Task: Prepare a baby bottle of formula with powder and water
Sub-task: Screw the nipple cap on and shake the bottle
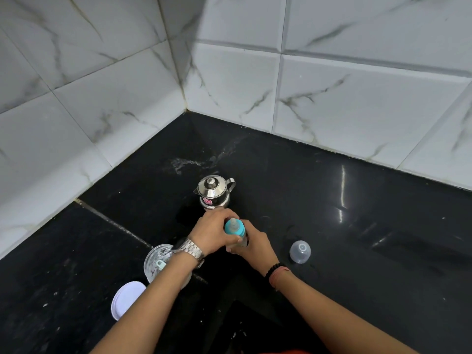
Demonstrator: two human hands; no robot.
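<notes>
A baby bottle [236,232] with a teal collar and clear teat stands on the black counter [357,238]. My left hand [213,233], with a metal watch on the wrist, wraps the teal collar from the left. My right hand [251,242] grips the bottle's clear body from the right; the body is mostly hidden by the fingers. A small steel kettle [214,191] with its lid on stands just behind the bottle. The open powder jar [159,261] with a teal scoop inside sits under my left forearm.
The jar's white lid [126,298] lies at the lower left of the counter. A clear dome-shaped bottle cap [300,251] rests to the right of my hands. White marble-tiled walls meet in a corner behind the kettle, where a spill mark [184,163] shows.
</notes>
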